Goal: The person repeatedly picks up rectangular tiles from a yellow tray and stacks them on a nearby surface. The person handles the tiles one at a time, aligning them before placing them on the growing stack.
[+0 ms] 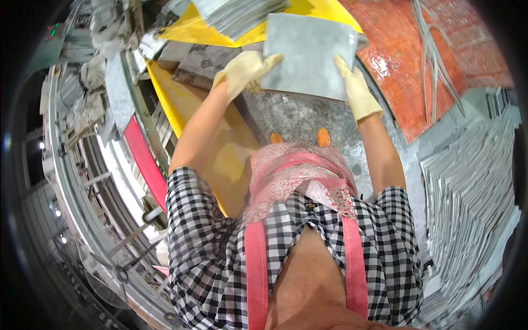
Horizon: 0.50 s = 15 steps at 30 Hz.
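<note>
The grey sheet point(308, 52) lies between the hands, its longer side apparently running from hand to hand. The left hand point(245, 71) grips the left edge, thumb on top; the right hand point(360, 91) grips the opposite edge, fingers hidden. Both arms extend forward. A sheet stack point(239, 16) lies ahead of the left hand.
</note>
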Available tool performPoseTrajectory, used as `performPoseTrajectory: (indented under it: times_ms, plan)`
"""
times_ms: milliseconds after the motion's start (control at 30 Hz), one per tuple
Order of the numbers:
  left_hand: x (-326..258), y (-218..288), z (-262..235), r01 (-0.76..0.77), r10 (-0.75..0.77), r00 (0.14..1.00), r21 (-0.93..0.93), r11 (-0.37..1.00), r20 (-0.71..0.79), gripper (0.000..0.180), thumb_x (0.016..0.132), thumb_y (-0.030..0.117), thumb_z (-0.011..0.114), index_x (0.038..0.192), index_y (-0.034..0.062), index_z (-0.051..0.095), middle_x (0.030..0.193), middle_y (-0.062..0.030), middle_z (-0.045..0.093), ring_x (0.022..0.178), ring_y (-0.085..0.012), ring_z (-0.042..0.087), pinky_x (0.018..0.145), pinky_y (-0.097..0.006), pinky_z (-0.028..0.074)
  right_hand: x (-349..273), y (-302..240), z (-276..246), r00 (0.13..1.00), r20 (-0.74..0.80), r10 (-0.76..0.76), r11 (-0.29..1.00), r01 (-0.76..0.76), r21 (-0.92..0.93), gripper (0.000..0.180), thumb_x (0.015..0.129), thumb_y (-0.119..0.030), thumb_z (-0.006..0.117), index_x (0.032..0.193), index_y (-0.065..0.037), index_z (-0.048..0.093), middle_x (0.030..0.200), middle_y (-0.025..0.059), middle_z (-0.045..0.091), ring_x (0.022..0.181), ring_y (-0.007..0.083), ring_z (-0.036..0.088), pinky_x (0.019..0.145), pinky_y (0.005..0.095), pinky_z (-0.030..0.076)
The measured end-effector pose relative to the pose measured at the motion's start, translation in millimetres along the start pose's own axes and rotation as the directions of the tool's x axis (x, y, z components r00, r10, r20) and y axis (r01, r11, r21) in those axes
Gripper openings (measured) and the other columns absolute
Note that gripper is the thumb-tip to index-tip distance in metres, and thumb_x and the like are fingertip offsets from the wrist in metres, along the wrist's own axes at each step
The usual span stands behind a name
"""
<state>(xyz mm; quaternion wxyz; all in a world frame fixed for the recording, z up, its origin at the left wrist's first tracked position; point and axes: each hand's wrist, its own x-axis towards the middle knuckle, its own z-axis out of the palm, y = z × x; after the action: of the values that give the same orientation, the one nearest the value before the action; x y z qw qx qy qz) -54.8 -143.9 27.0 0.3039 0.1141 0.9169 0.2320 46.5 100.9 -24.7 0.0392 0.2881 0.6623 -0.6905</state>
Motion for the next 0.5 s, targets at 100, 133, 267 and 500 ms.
performPoseTrajectory:
  times_ms: [100, 133, 267, 500]
  plan:
    - [-8, 4, -2, -0.165, 0.206, 0.963, 0.223, 0.961, -0.173, 0.063, 0.101, 0.054, 0.046, 0.068, 0.0057, 0.069, 0.063, -0.0119, 0.066, 0.064, -0.0277, 0.068, 0.069, -0.038, 0.054, 4, 6, -2, 0.992, -0.053, -0.111, 0.993, 0.108, -0.058, 0.072, 0.094, -0.044, 0.068, 0.139, 0.011, 0.052, 0.139, 0.0162, 0.059, 0.127, 0.0246, 0.056, 0.11, 0.0333, 0.04]
    - [-14, 3, 0, -0.158, 0.236, 0.943, 0.309, 0.938, -0.236, 0.061, 0.102, 0.054, 0.044, 0.073, 0.0073, 0.071, 0.064, -0.0116, 0.065, 0.069, -0.0307, 0.068, 0.074, -0.039, 0.054, 3, 10, -6, 0.984, -0.077, -0.158, 0.976, 0.144, -0.162, 0.072, 0.095, -0.043, 0.068, 0.139, 0.011, 0.052, 0.141, 0.0166, 0.057, 0.13, 0.0251, 0.054, 0.112, 0.0339, 0.038]
    - [-49, -50, -24, -0.008, 0.062, 0.802, 0.092, 0.996, -0.594, 0.055, 0.1, 0.054, 0.049, 0.078, 0.0087, 0.073, 0.066, -0.0092, 0.067, 0.07, -0.0283, 0.068, 0.074, -0.037, 0.054, 10, 17, -22, 0.998, 0.048, -0.043, 0.999, 0.041, 0.025, 0.072, 0.1, -0.045, 0.059, 0.149, 0.005, 0.044, 0.152, 0.0144, 0.047, 0.136, 0.0234, 0.048, 0.115, 0.0363, 0.036]
    - [-120, -277, -57, -0.354, -0.61, 0.636, -0.881, 0.313, -0.472, 0.027, 0.1, 0.023, 0.06, 0.111, -0.0016, 0.061, 0.096, -0.011, 0.067, 0.079, -0.0179, 0.066, 0.065, -0.029, 0.055, 0, -4, -44, 0.998, 0.061, 0.029, 0.999, -0.028, -0.021, 0.078, 0.1, -0.054, 0.056, 0.146, 0.008, 0.044, 0.145, 0.0179, 0.053, 0.127, 0.0266, 0.057, 0.105, 0.0354, 0.046]
